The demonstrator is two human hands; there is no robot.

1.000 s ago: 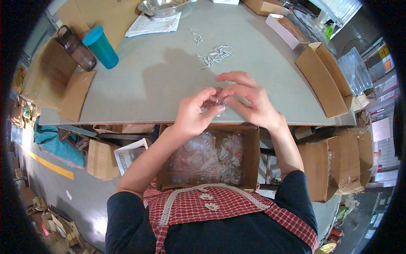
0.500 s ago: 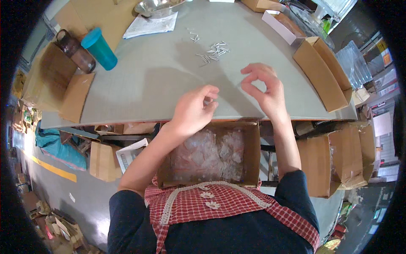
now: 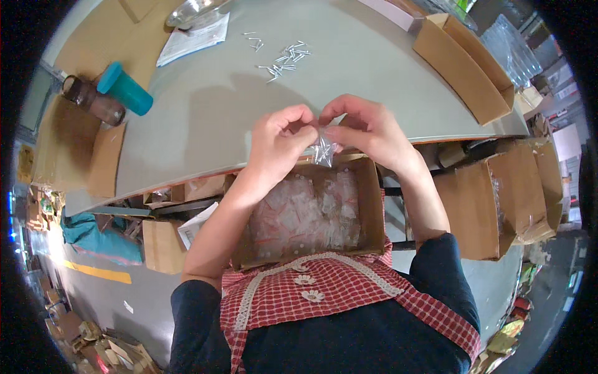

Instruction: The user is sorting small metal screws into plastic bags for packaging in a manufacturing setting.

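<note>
Grey table (image 3: 205, 118), small clear crinkled bag (image 3: 322, 149)

Teal cup (image 3: 126, 91), papers (image 3: 193, 38), side box (image 3: 464, 65)

There is a single view, from a fisheye camera worn on the person's head, the left of a side-by-side pair, looking steeply down and a little forward. It is upright and unmirrored, and straight edges bow toward the dark round rim. The grey table (image 3: 205, 124) is the landmark: its far side lies toward the top of the picture, its near edge curves across the middle, and below that edge the view drops onto the person's chest and lap. The lens sits close above the near edge, so both forearms enter from the lower part. No second view shares the scene.
</note>
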